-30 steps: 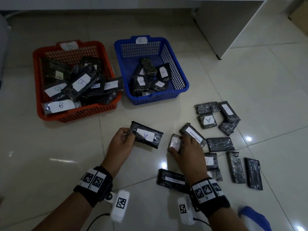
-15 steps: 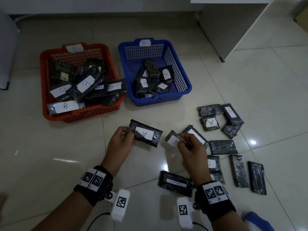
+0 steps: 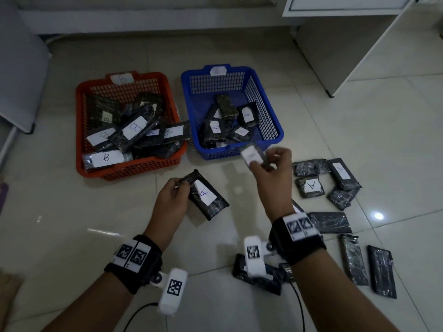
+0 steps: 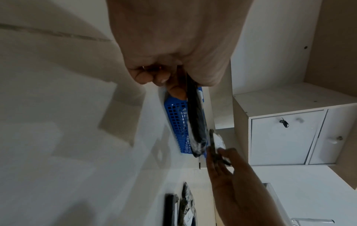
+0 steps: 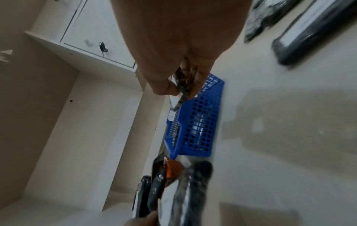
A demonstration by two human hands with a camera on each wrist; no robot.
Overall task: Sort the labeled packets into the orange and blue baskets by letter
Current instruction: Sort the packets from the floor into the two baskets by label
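Black, plastic-wrapped flat packet with a white "A" label (image 3: 207, 196) hangs off the floor in your left hand (image 3: 171, 200), pinched by one short end, while your right hand (image 3: 273, 171) pinches a smaller wrapped packet with a white label (image 3: 253, 155) just before the blue mesh basket's (image 3: 275, 121) near rim. Both packets look light, fairly stiff and slick in their film, so you likely do best gripping across an end or edge. The orange mesh basket (image 3: 80, 130) sits beside, holding B-labelled packets.
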